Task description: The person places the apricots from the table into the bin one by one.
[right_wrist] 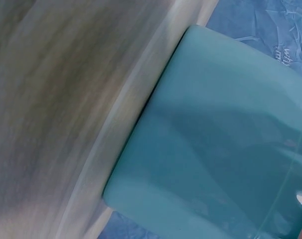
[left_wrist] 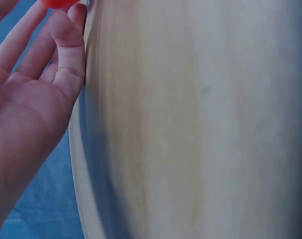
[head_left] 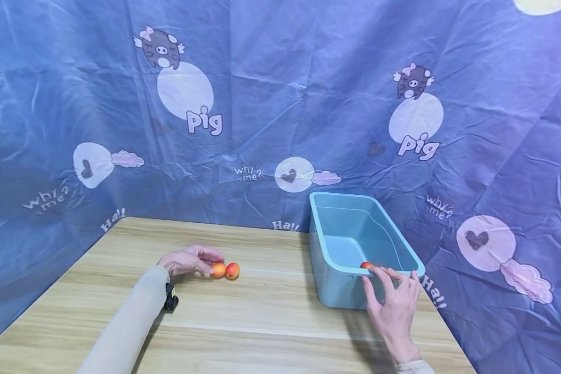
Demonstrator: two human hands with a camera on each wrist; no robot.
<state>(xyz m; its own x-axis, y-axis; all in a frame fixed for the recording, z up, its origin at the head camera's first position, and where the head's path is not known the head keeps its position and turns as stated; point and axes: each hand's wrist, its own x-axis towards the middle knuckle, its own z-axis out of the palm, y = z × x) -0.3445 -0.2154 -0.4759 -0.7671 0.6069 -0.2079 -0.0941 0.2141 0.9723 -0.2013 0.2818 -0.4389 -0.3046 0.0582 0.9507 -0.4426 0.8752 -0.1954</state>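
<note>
A small round orange-red fruit (head_left: 218, 270) lies between the thumb and fingers of my left hand (head_left: 187, 259), low over the wooden table. A second, similar fruit (head_left: 232, 270) sits just to its right, side by side with it. In the left wrist view, the thumb and fingers of the left hand (left_wrist: 36, 94) reach the red fruit (left_wrist: 59, 3) at the top edge. My right hand (head_left: 395, 306) is at the near rim of the blue plastic bin (head_left: 327, 283), fingertips over the rim, thumb outside. Another red fruit (head_left: 366, 265) shows just inside the rim, partly hidden by it.
The wooden table (head_left: 262, 322) has the bin standing at its back right. A blue cloth (head_left: 271, 104) printed with pigs and words hangs behind and at the sides. In the right wrist view, the bin's outer wall (right_wrist: 191, 129) fills much of the picture.
</note>
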